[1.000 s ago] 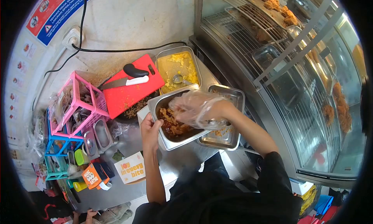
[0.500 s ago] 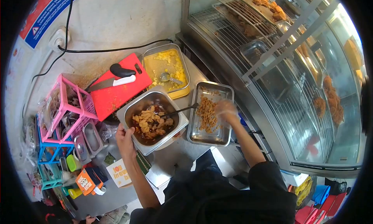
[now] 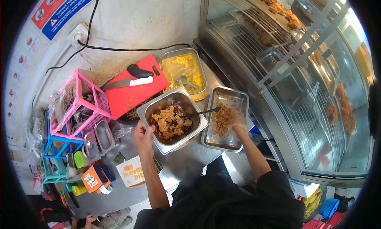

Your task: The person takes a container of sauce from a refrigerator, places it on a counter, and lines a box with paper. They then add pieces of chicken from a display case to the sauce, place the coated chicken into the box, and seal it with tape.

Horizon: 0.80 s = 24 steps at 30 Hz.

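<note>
My left hand (image 3: 144, 139) grips the near-left rim of a deep steel pan (image 3: 200, 127), thumb over the edge. Inside lie pieces of fried chicken (image 3: 168, 120) in dark red sauce, with a black-handled utensil (image 3: 204, 112) leaning out over the right rim. My right hand (image 3: 237, 122), in a clear plastic glove, reaches into a shallow steel tray (image 3: 224, 143) at the right side of the crispy brown crumbs (image 3: 221, 120). Its fingertips are down at the crumbs and blurred, so I cannot tell whether they pinch any.
Behind the pan are a red cutting board (image 3: 131, 96) with a knife (image 3: 129, 83) and a tray of yellow food (image 3: 198, 95). Pink baskets (image 3: 81, 106) and an orange box (image 3: 94, 178) stand left. A glass display case (image 3: 285, 122) with fried food borders the right.
The whole view has shifted, so the table things sit further right. My right hand has come lower and closer to the crumbs in the tray. My left hand stays on the pan.
</note>
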Each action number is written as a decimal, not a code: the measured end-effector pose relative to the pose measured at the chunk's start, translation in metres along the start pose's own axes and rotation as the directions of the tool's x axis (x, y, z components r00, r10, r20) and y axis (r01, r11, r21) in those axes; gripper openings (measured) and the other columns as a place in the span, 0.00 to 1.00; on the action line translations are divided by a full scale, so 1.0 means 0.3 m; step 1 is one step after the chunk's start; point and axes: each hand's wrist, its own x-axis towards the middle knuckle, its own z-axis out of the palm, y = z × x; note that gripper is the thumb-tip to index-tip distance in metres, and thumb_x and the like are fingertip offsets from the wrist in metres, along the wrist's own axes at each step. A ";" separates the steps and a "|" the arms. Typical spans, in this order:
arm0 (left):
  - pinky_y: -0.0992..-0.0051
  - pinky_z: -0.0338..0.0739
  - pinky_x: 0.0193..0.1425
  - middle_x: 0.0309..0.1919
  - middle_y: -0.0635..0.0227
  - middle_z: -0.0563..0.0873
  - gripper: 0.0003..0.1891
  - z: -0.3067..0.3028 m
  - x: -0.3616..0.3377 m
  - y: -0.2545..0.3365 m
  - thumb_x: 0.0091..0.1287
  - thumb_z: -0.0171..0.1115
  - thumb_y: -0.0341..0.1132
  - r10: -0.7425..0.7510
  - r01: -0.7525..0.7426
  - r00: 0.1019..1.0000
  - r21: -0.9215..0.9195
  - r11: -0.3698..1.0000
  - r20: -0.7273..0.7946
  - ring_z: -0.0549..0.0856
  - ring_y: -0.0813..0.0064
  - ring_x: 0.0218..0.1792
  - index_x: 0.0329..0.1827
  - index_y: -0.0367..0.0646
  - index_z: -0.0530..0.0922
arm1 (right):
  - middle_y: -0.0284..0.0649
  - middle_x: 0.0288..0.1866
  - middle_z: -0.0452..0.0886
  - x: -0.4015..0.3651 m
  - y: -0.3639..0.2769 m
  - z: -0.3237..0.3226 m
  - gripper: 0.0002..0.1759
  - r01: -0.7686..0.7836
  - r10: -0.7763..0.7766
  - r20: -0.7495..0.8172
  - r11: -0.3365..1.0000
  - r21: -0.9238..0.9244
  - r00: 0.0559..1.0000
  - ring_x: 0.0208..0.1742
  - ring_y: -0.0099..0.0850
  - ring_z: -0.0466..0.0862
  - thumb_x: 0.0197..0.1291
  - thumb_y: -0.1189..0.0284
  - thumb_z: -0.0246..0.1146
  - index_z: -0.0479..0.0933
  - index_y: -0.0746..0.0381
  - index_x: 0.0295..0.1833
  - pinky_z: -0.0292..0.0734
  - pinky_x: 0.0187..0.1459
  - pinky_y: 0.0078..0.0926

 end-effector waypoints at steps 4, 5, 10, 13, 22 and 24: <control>0.84 0.69 0.40 0.32 0.71 0.80 0.10 -0.015 -0.012 -0.004 0.53 0.53 0.21 0.009 -0.008 1.000 -0.050 0.999 0.013 0.76 0.86 0.32 0.38 0.37 0.75 | 0.53 0.38 0.79 -0.020 -0.051 -0.144 0.17 -0.236 0.229 0.206 0.972 0.007 0.951 0.42 0.49 0.79 0.50 0.61 0.56 0.79 0.63 0.37 0.73 0.47 0.40; 0.84 0.69 0.40 0.32 0.71 0.80 0.10 -0.016 -0.021 -0.004 0.53 0.53 0.21 0.006 -0.005 1.000 -0.055 0.998 0.029 0.76 0.86 0.32 0.38 0.37 0.75 | 0.53 0.41 0.78 -0.029 -0.059 -0.203 0.19 -0.310 0.290 0.218 0.949 0.065 0.932 0.44 0.49 0.78 0.51 0.59 0.55 0.78 0.63 0.40 0.72 0.48 0.40; 0.79 0.71 0.45 0.37 0.68 0.81 0.14 -0.062 -0.041 0.010 0.52 0.53 0.22 0.061 -0.064 0.996 -0.045 0.997 -0.067 0.78 0.80 0.37 0.44 0.36 0.75 | 0.51 0.54 0.72 -0.247 -0.125 -0.418 0.25 -0.697 0.658 0.382 0.716 -0.049 0.649 0.53 0.50 0.74 0.53 0.56 0.55 0.72 0.63 0.50 0.69 0.53 0.40; 0.80 0.70 0.44 0.37 0.69 0.80 0.13 -0.134 -0.028 -0.017 0.52 0.53 0.22 0.100 -0.105 0.989 -0.041 0.994 -0.112 0.76 0.81 0.37 0.42 0.37 0.75 | 0.46 0.32 0.79 -0.539 0.235 0.070 0.08 0.205 -0.217 0.013 0.938 0.279 0.976 0.39 0.45 0.76 0.40 0.70 0.63 0.77 0.64 0.25 0.69 0.43 0.37; 0.81 0.67 0.41 0.33 0.71 0.77 0.10 -0.274 -0.047 0.136 0.52 0.53 0.23 0.202 -0.225 0.960 -0.104 0.969 -0.195 0.74 0.82 0.34 0.39 0.38 0.73 | 0.42 0.43 0.75 -0.400 0.024 -0.822 0.26 -0.185 0.202 0.138 0.236 0.954 0.970 0.39 0.32 0.77 0.50 0.70 0.61 0.66 0.66 0.56 0.77 0.36 0.31; 0.81 0.68 0.42 0.34 0.71 0.78 0.11 -0.308 -0.052 0.169 0.53 0.53 0.22 0.211 -0.250 0.946 -0.142 0.958 -0.244 0.75 0.81 0.34 0.40 0.38 0.73 | 0.47 0.46 0.74 -0.309 -0.027 -1.082 0.31 -0.205 0.182 0.175 0.165 0.965 0.968 0.41 0.36 0.79 0.53 0.70 0.60 0.58 0.65 0.61 0.82 0.28 0.33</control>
